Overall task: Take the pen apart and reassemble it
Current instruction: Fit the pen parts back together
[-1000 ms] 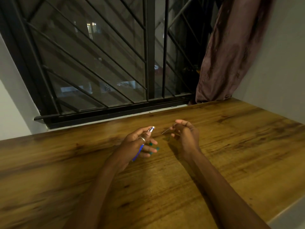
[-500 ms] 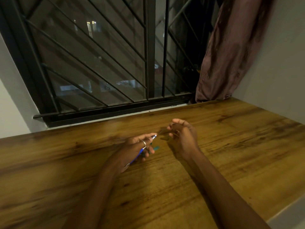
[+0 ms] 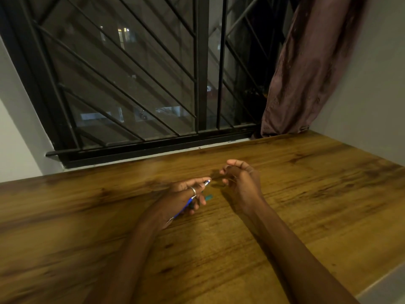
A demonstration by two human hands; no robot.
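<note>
Left hand point(image 3: 182, 197) grips the blue pen point(image 3: 186, 204) low over the table point(image 3: 285, 216), its tip pointing right toward the curled right hand point(image 3: 237, 178), whose contents cannot be made out; any small part there risks slipping and rolling away.

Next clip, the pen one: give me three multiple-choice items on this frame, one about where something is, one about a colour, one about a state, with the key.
1. Where is the curtain?
A. at the window's right end
B. at its left end
C. spread on the table

2. What colour is the pen barrel?
A. red
B. blue
C. yellow

3. How is the barrel held?
A. lying loose on the table
B. gripped in the left hand
C. gripped in the right hand

Key: 1 A, it hangs by the right wall; 2 B, blue shows below the ringed finger; 3 B, the left fingers close round it above the wooden table.
</note>
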